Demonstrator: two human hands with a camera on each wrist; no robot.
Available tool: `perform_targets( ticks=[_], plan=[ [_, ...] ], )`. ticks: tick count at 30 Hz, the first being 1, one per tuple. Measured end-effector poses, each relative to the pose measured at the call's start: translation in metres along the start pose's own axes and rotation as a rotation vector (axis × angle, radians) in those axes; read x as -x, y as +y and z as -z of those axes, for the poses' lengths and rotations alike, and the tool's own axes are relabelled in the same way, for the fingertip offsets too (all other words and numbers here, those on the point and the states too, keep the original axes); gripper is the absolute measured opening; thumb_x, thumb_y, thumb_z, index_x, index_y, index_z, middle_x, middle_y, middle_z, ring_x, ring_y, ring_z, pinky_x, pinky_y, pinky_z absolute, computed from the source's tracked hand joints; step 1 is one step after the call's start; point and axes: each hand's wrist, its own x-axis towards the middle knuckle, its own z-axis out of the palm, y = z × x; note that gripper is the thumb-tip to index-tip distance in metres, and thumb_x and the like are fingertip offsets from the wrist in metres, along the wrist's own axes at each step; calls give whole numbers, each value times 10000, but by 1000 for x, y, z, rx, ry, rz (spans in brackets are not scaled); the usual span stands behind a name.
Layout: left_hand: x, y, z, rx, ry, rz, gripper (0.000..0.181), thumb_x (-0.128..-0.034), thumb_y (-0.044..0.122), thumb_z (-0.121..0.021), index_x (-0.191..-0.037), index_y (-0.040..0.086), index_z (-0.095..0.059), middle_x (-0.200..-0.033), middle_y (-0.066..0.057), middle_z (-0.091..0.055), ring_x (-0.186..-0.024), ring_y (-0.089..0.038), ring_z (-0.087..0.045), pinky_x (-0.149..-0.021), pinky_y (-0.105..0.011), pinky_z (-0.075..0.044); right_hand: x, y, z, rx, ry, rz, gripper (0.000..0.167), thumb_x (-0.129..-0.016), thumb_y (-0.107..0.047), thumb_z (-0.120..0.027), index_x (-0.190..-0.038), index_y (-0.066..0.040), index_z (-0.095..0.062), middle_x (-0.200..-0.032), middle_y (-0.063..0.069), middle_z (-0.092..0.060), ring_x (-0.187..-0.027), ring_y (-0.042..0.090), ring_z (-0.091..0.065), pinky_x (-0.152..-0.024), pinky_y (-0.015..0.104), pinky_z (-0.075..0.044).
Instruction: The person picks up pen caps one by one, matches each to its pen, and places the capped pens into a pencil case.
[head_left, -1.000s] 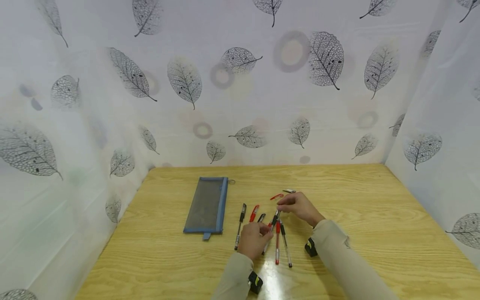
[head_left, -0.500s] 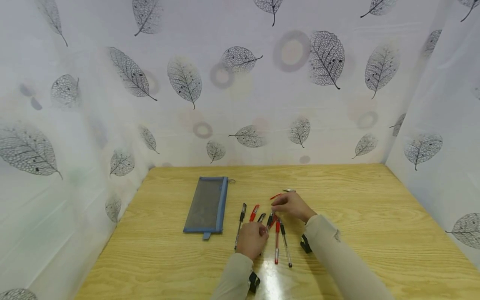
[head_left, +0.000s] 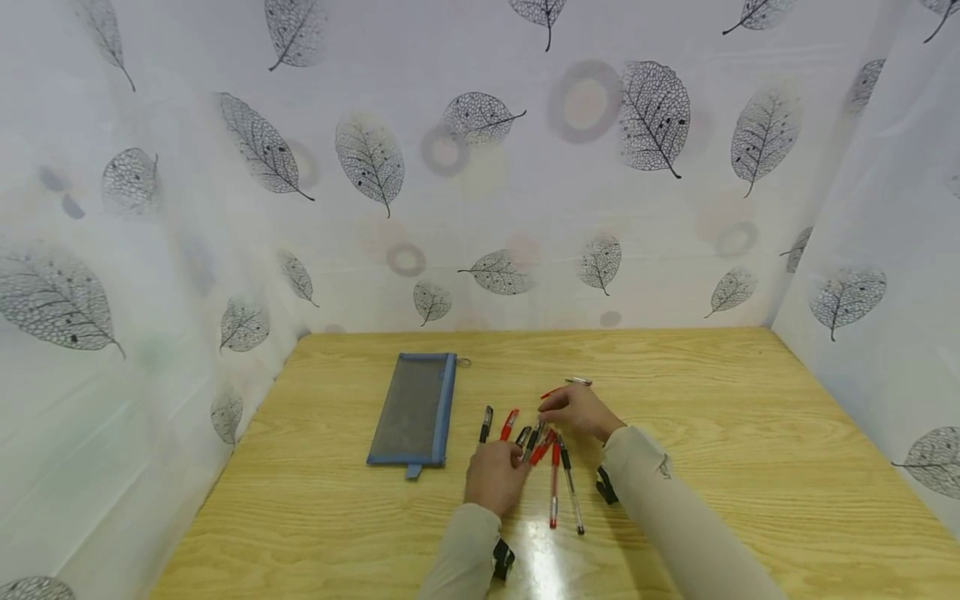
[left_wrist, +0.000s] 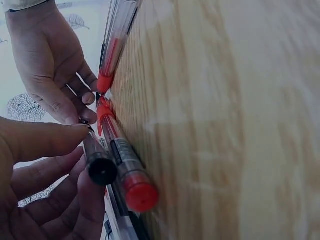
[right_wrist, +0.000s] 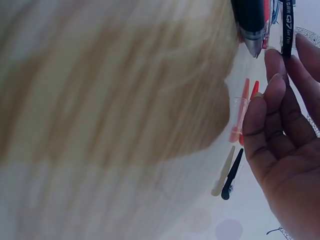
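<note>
My left hand (head_left: pixel 495 477) pinches the barrel of a black gel pen (head_left: pixel 533 438) between thumb and fingers. In the left wrist view the pen's black end (left_wrist: pixel 102 169) points at the camera. My right hand (head_left: pixel 579 412) holds the same pen's other end, where a black clip (right_wrist: pixel 288 27) with white lettering shows in the right wrist view. Just beside it lie red-capped pens (head_left: pixel 509 423) and black-capped pens (head_left: pixel 486 423). To the right are an uncapped red pen (head_left: pixel 555 487) and an uncapped black pen (head_left: pixel 569 475). The left hand hides several barrels.
Left of the pens, a grey mesh zip pouch (head_left: pixel 410 410) with blue edging lies flat on the wooden table (head_left: pixel 712 400). Beyond the right hand are a loose red cap (head_left: pixel 551 392) and a loose black cap (head_left: pixel 578 381). Leaf-patterned sheeting (head_left: pixel 480 192) encloses the table.
Both hands have shifted left with the black pen, bringing it beside the capped pens. The two uncapped pens, loose caps and pouch have stayed put.
</note>
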Motion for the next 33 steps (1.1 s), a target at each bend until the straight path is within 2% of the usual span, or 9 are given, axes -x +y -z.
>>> perform_targets(
  ticks=[8, 14, 18, 21, 24, 26, 30, 33],
  plan=[
    [0, -2, 0, -20, 43, -34, 177, -829, 152, -753, -985, 68, -749, -831, -6, -694, -706, -142, -640, -591, -324, -530, 1, -2, 0, 18, -6, -11, 180, -906, -116, -674, -1014, 18, -725, -1020, 109, -700, -958, 260, -645, -831, 432, -527],
    [0, 3, 1, -31, 22, -26, 169, -843, 146, -730, -997, 79, -744, -808, 12, -667, -677, -129, -608, -559, -315, -504, 4, -2, 2, 28, 11, -3, 200, -915, -146, -667, -1036, 3, -726, -1073, 119, -688, -1004, 282, -633, -871, 462, -509],
    [1, 8, -1, -26, 14, -49, 179, -851, 155, -733, -1005, 63, -737, -781, 12, -669, -653, -105, -595, -541, -285, -488, 5, -1, 6, 18, 34, 4, 201, -918, -151, -664, -1037, -2, -729, -1098, 125, -685, -1017, 287, -630, -883, 465, -502],
    [3, 12, -5, 22, -10, -55, 212, -859, 162, -729, -1038, 48, -730, -767, 9, -666, -613, -85, -580, -514, -269, -475, 7, 2, 11, -11, 50, -6, 217, -922, -173, -663, -1056, -14, -727, -1122, 120, -678, -1043, 295, -620, -883, 452, -504],
    [5, 16, -8, 79, -43, -29, 243, -866, 166, -723, -1073, 38, -719, -778, -4, -668, -596, -90, -581, -505, -280, -479, 9, 6, 18, -51, 59, -13, 257, -930, -205, -654, -1093, -16, -715, -1150, 129, -666, -1092, 313, -601, -889, 449, -506],
    [6, 18, -10, 83, -51, -18, 254, -862, 171, -727, -1077, 38, -717, -786, -13, -671, -618, -116, -595, -525, -308, -493, 12, 9, 23, -81, 70, -29, 286, -931, -232, -654, -1115, -20, -708, -1166, 125, -659, -1099, 304, -599, -890, 442, -507],
    [9, 21, -15, 32, -18, -31, 254, -843, 198, -750, -1045, 46, -727, -825, -20, -693, -718, -147, -632, -636, -353, -526, 17, 14, 35, -139, 103, -33, 344, -935, -257, -649, -1141, 18, -682, -1154, 151, -654, -1041, 321, -613, -856, 451, -513],
    [11, 22, -20, 50, -16, -32, 243, -844, 178, -746, -1034, 29, -722, -808, -24, -684, -686, -139, -626, -604, -329, -522, 21, 16, 43, -161, 134, -33, 376, -941, -260, -642, -1158, 47, -658, -1132, 164, -653, -1020, 360, -602, -836, 463, -512]
  ],
)
